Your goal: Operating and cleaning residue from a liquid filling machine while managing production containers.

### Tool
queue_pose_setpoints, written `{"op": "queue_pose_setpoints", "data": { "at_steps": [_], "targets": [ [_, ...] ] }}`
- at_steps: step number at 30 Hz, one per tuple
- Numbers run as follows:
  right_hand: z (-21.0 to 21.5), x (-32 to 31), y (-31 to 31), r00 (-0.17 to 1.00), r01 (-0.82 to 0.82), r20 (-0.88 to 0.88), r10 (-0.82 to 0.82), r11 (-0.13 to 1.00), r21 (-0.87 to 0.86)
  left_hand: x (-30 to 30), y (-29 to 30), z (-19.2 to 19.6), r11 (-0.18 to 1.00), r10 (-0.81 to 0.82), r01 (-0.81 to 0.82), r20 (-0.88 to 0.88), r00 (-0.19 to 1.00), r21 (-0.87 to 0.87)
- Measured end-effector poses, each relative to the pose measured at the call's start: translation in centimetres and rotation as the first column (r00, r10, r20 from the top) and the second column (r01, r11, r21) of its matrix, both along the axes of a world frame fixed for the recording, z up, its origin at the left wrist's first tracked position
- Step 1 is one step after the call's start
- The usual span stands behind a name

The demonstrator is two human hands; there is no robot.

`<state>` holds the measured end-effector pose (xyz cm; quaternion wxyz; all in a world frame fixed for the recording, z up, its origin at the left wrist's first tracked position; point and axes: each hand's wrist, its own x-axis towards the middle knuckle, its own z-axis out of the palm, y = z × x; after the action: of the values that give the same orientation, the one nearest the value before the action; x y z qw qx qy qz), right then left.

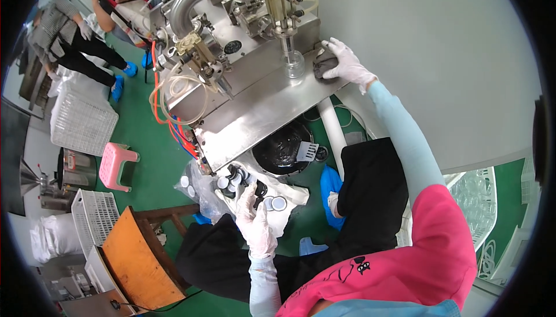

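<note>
My right hand (pixel 350 66), in a white glove, is at the right end of the steel machine bench (pixel 260 108). Its thumb and fingers are around a crumpled dark grey cloth (pixel 324 65). Just left of it, a clear jar (pixel 294 66) stands upright beneath a filling nozzle (pixel 286 36). Lower down, my gloved left hand (pixel 255 227) reaches over a pile of round lids (pixel 234 179), some dark, some with pale faces. Its fingers are stretched out, thumb apart, and no lid shows in it. Two lids (pixel 277 203) lie beside it on white sheeting.
A black tub (pixel 284 149) with dark, glossy contents stands below the bench. A second nozzle (pixel 223 85) and hoses are at left. Clear jars fill a white basket (pixel 489 224) at right. A pink stool (pixel 117 166) and two people (pixel 63 33) are farther left.
</note>
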<state>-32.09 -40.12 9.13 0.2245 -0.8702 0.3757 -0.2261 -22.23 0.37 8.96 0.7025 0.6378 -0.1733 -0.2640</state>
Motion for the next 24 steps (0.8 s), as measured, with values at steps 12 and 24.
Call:
{"op": "queue_pose_setpoints", "data": {
  "at_steps": [12,24],
  "targets": [
    [3.4,-4.8,1.0,0.447,-0.841,0.847,-0.287,0.189,0.507,0.5,0.4,-0.9,0.996,-0.049,0.03,-0.238,0.97,-0.083],
    [-4.9,0.3,-2.1,0.718,-0.203,-0.655,-0.236,0.829,-0.521,0.0,-15.5,0.4,0.917,-0.398,0.343,0.551,0.734,0.205]
  ]
}}
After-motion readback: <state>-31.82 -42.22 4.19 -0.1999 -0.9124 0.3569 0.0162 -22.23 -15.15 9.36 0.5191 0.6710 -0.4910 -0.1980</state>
